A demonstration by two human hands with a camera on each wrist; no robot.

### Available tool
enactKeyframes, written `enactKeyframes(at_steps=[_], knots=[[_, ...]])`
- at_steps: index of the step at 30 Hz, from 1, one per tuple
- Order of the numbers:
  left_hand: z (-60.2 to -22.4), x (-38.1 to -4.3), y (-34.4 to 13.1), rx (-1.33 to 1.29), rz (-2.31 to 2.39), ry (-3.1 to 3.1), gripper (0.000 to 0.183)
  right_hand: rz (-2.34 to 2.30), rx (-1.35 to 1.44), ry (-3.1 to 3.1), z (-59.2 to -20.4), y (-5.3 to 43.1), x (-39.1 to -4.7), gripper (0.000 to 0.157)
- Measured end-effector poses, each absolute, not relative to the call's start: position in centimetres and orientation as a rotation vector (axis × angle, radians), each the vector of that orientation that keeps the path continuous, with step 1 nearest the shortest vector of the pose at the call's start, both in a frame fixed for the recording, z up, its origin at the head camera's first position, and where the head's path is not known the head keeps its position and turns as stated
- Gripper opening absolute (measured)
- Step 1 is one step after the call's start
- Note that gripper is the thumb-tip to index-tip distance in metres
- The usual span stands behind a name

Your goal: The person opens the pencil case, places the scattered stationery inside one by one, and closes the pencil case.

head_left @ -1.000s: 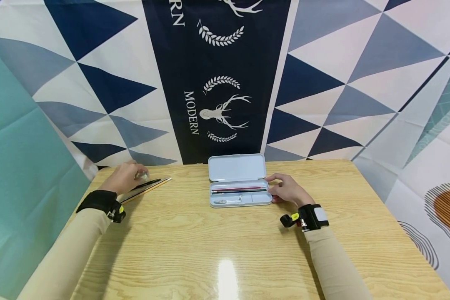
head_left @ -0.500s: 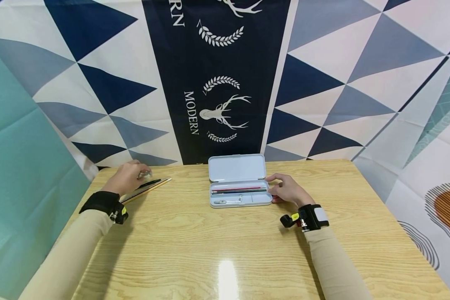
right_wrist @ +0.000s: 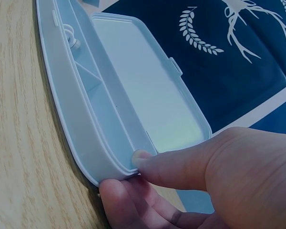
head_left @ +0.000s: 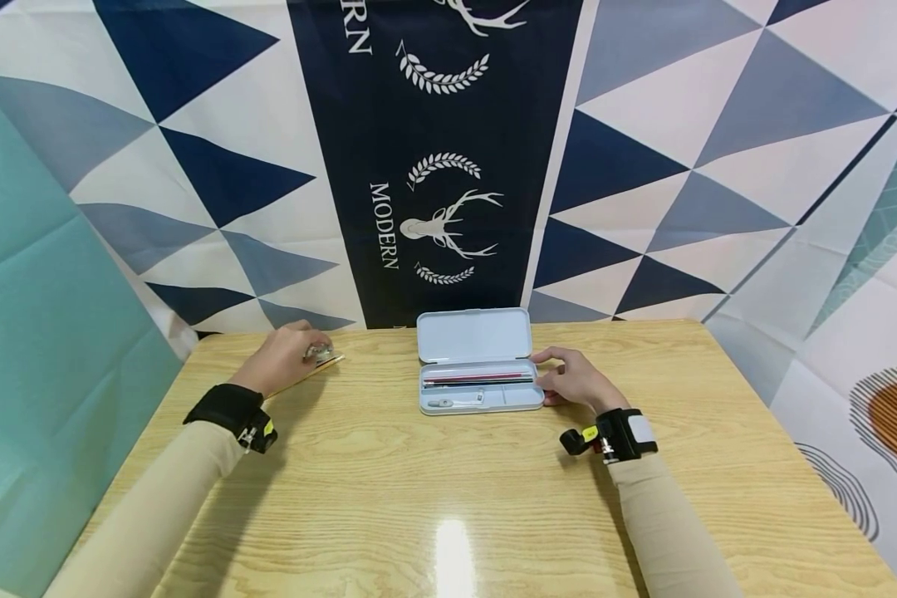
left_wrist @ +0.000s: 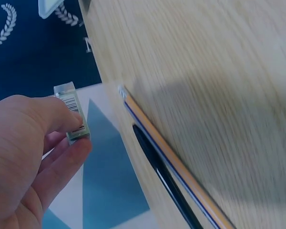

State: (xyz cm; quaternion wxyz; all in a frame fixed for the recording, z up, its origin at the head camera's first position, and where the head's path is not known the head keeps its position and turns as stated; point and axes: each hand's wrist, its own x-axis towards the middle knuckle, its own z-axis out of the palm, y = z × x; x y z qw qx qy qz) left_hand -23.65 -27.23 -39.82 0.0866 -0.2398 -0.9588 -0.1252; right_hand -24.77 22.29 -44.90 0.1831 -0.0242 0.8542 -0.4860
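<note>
My left hand (head_left: pixel 287 359) pinches a small clear-wrapped eraser (left_wrist: pixel 72 106) with a barcode on its side, thumb against fingertips. It is held above the table's far left part. Below it, in the left wrist view, lie a black pen (left_wrist: pixel 158 166) and an orange-and-blue pencil (left_wrist: pixel 164 145), side by side. A light blue pencil case (head_left: pixel 474 336) stands with its lid up at the table's back. My right hand (head_left: pixel 577 384) grips the case's right end, with the thumb (right_wrist: pixel 174 168) over the rim and fingers beneath outside.
Inside the case, several pencils (head_left: pixel 478 378) lie in the rear section and a compass (head_left: pixel 441 403) in the front one. A divider (right_wrist: pixel 88 76) splits the front section. A patterned cloth (head_left: pixel 448 166) hangs directly behind the wooden table (head_left: pixel 389 490).
The left hand has moved right with the eraser, over the tips of the pen and pencil. The right hand has kept its grip on the case, which stays in place.
</note>
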Motion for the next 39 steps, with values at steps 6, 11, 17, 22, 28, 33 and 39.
enactKeyframes(at_steps=[6,11,17,22,28,33,39], knots=[[-40.0,-23.6,-25.9,-0.717,-0.388,-2.863,0.026,-1.373,-0.068,2.408,-44.9,22.3,-24.7,0.053],[-40.1,-23.2,-24.9,-0.759,-0.439,-2.857,0.025,-1.368,-0.052,2.41,-44.9,22.3,-24.8,0.051],[-40.4,-22.4,-23.5,-0.857,-0.412,-2.799,0.026,-1.362,-0.059,2.414,-44.9,22.4,-24.8,0.052],[-40.6,-21.8,-22.3,-0.923,-0.395,-2.744,0.029,-1.367,-0.073,2.413,-44.9,22.3,-24.7,0.053],[-40.3,-21.1,-20.8,-0.946,-0.443,-2.755,0.03,-1.38,-0.063,2.402,-44.9,22.4,-24.8,0.052],[-40.2,-20.5,-19.8,-0.957,-0.48,-2.78,0.029,-1.38,-0.065,2.403,-45.0,22.4,-24.8,0.051],[-40.3,-20.3,-19.3,-0.923,-0.47,-2.78,0.029,-1.378,-0.055,2.403,-45.0,22.3,-24.8,0.052]])
